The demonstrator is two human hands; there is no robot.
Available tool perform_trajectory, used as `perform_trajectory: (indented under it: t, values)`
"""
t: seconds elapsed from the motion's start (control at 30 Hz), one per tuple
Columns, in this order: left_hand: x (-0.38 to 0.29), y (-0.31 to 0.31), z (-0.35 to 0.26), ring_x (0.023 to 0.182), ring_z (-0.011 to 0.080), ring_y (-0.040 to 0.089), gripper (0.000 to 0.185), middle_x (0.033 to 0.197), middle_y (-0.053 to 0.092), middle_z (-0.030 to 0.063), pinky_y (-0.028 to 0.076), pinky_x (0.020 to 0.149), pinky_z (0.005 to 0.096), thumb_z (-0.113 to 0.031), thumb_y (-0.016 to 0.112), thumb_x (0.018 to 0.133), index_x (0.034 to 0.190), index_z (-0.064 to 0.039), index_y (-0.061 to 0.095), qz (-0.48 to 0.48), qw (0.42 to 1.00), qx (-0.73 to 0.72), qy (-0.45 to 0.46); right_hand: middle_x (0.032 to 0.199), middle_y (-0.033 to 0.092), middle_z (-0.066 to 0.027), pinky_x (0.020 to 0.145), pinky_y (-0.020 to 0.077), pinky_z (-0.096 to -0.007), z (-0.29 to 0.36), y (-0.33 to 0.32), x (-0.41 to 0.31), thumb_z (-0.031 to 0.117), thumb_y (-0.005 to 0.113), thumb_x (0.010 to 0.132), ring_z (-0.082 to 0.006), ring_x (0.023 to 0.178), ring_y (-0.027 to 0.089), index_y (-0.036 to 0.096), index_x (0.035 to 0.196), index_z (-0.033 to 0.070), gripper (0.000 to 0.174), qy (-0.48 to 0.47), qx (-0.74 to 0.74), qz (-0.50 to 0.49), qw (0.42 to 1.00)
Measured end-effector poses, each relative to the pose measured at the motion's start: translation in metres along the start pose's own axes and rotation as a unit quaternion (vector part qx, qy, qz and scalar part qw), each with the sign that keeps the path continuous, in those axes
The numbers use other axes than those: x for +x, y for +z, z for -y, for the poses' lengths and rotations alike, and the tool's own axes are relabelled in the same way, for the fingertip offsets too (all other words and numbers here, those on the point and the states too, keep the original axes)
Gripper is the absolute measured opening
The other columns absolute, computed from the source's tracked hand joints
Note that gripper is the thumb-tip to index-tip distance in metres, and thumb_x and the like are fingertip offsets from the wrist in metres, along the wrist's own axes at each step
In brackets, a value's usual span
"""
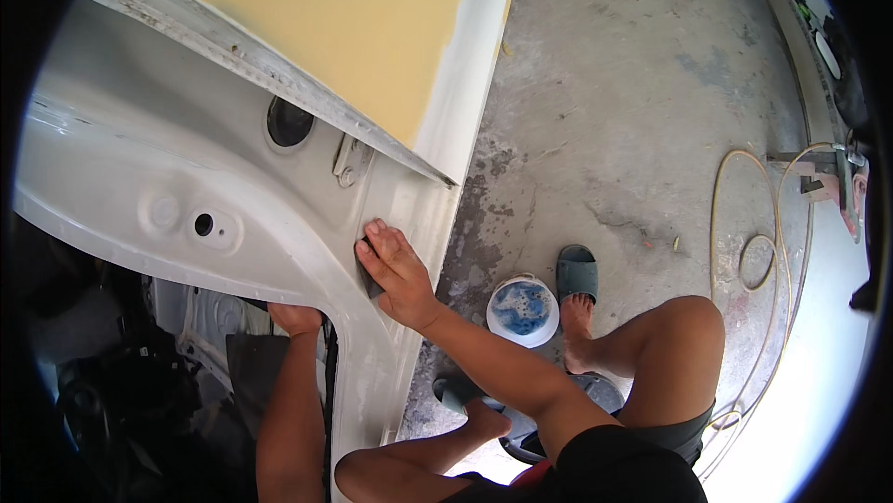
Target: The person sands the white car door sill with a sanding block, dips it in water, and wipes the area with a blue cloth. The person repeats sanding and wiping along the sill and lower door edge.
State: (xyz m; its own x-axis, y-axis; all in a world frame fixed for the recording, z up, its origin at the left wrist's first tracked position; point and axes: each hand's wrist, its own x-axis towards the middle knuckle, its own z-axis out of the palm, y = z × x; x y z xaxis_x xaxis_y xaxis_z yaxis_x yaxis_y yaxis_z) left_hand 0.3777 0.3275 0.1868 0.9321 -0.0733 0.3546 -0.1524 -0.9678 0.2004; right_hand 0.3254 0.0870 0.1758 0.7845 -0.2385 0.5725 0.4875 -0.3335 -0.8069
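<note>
My right hand presses a dark piece of what looks like sandpaper flat against the pale metal door frame of a vehicle body. Part of that sheet shows beside and below the fingers. Through the door opening reaches my left hand, at the lower edge of the frame. Its fingers pass behind the metal, so their grip is hidden. Above the hands stands a panel with yellowish filler or primer and a white border. A bolted bracket and a round dark hole are in the frame metal.
A white bucket of foamy water with something blue in it stands beside my sandalled foot. A dark low stool is beneath me. A yellowish hose loops over the concrete floor. Dark interior parts fill the opening.
</note>
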Motion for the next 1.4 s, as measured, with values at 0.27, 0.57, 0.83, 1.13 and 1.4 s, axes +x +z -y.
perform_trajectory:
  t: [0.27,0.57,0.83,1.13,1.4]
  values:
    - [0.001,0.002,0.002,0.094,0.0436,0.061,0.028,0.102,0.068,0.0183,0.046,0.082,0.0506,-0.024,0.06,0.086,0.102,-0.002,0.07,-0.023,0.999,-0.002,0.048,0.148,0.039,-0.0241,0.109,0.033,-0.0529,-0.014,0.005,-0.003,-0.014,0.056,0.064,-0.0433,0.133,0.043,0.061,0.128,0.018,0.071,-0.034,-0.019,-0.071,0.997]
    - [0.001,-0.003,-0.001,0.097,0.0426,0.06,0.027,0.106,0.067,0.0183,0.046,0.084,0.0498,-0.02,0.063,0.084,0.104,-0.002,0.07,-0.009,0.997,0.041,0.07,0.149,0.038,-0.024,0.108,0.0317,-0.0546,-0.015,0.007,0.01,-0.01,0.058,0.067,-0.042,0.134,0.042,0.061,0.128,0.023,0.069,-0.046,-0.036,-0.064,0.996]
    - [0.0,0.001,-0.002,0.101,0.0419,0.059,0.029,0.109,0.067,0.0179,0.045,0.087,0.0488,-0.021,0.062,0.085,0.106,-0.003,0.069,-0.026,0.998,0.029,0.04,0.151,0.037,-0.0205,0.109,0.0293,-0.0561,-0.021,0.001,0.0,-0.007,0.06,0.066,-0.0407,0.135,0.041,0.06,0.131,0.029,0.074,-0.042,-0.058,-0.016,0.997]
    - [0.002,-0.001,0.0,0.1,0.0417,0.06,0.03,0.108,0.067,0.0174,0.045,0.087,0.0482,-0.024,0.061,0.088,0.106,-0.003,0.07,-0.017,0.998,-0.026,0.046,0.15,0.038,-0.0223,0.112,0.0245,-0.0544,-0.012,0.002,-0.001,-0.006,0.058,0.069,-0.0387,0.135,0.042,0.06,0.131,0.027,0.07,-0.028,-0.088,-0.04,0.995]
    - [0.002,-0.003,-0.005,0.099,0.0426,0.06,0.028,0.107,0.068,0.0179,0.045,0.086,0.0487,-0.021,0.062,0.085,0.104,-0.002,0.07,0.007,0.997,-0.08,0.007,0.148,0.042,-0.0198,0.111,0.0272,-0.0529,-0.02,-0.001,0.008,-0.007,0.06,0.067,-0.0369,0.134,0.045,0.063,0.125,0.026,0.066,-0.033,-0.101,-0.032,0.994]
